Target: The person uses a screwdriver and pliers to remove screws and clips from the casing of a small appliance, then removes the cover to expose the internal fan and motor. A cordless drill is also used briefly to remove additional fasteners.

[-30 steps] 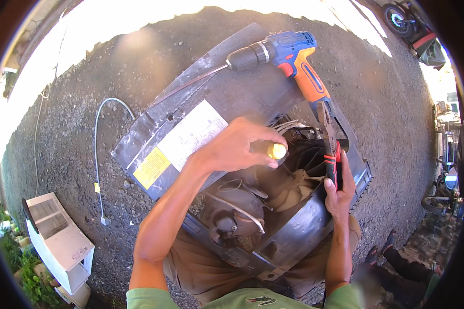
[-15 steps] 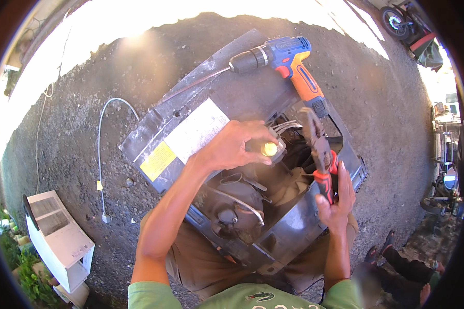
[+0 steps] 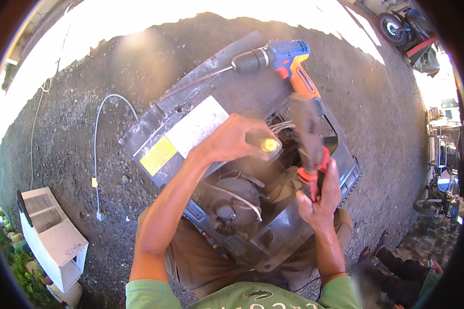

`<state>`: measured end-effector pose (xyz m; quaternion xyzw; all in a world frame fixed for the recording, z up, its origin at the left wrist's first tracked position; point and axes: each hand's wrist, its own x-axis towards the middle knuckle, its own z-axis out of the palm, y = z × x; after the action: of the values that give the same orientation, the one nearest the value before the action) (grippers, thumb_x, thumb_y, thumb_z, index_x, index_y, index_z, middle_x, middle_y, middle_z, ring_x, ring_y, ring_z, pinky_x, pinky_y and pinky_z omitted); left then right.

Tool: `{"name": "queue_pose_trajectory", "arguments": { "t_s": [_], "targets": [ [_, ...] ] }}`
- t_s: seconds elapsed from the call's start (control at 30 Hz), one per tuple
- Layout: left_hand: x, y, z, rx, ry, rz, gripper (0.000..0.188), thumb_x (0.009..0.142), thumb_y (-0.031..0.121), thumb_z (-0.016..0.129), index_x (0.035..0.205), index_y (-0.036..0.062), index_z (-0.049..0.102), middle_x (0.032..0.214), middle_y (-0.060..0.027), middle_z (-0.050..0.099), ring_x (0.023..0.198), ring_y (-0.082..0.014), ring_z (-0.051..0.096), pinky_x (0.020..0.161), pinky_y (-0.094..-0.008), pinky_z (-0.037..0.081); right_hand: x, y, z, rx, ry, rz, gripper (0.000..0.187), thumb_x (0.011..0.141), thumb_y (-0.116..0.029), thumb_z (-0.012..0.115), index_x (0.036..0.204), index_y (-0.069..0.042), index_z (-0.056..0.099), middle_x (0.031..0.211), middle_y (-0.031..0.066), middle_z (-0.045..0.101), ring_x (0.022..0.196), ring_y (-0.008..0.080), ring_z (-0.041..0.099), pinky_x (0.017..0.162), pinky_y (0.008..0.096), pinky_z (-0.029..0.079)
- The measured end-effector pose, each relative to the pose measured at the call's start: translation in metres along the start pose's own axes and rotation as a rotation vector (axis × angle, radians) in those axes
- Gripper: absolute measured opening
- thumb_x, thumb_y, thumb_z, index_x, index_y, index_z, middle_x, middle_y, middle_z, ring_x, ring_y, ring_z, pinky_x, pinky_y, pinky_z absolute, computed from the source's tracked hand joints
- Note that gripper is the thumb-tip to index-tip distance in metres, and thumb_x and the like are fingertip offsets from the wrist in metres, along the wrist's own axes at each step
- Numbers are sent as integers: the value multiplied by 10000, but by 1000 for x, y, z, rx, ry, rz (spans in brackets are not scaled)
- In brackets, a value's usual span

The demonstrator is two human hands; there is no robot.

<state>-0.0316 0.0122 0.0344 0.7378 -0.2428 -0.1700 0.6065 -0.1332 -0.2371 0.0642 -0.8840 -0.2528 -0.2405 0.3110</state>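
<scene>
My left hand is closed around a small block-like part with a yellow end, above the opening of a dark plastic housing. Pale wires run beside that part. In my right hand are pliers with red and black handles. Their jaws point away from me, to the right of the yellow-ended part and apart from it; motion blurs them. Inside the housing sits a dusty rounded unit, perhaps a motor. A blue and orange cordless drill with a long bit lies on the far side of the housing.
The housing rests by my legs, with a white label and a yellow label on its panel. A grey cable curves over gravel at left, near a white box-shaped unit. Another person's legs are at lower right; a motorbike stands far right.
My right hand has moved left with the pliers, bringing them closer to the yellow-ended part. My left hand keeps its hold, nearly in the same place. The view has shifted slightly.
</scene>
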Motion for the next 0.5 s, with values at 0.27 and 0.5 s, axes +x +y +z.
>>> {"name": "queue_pose_trajectory", "arguments": {
  "t_s": [0.27,0.5],
  "targets": [
    [3,0,0,20,55,-15,363,622,97,865,959,33,748,947,-53,745,894,-129,659,853,-307,507,-4,-8,-4,-47,-191,78,848,730,-286,820,1439,1,456,979,142,584,675,261,579,526,348,469],
    [2,-5,-2,69,-16,7,468,637,209,858,1067,73,736,1033,-132,725,972,-287,670,900,-381,499,1,-1,3,-178,-592,264,849,730,-309,809,1446,-21,455,1082,175,626,696,301,589,550,385,486]
  ]
}}
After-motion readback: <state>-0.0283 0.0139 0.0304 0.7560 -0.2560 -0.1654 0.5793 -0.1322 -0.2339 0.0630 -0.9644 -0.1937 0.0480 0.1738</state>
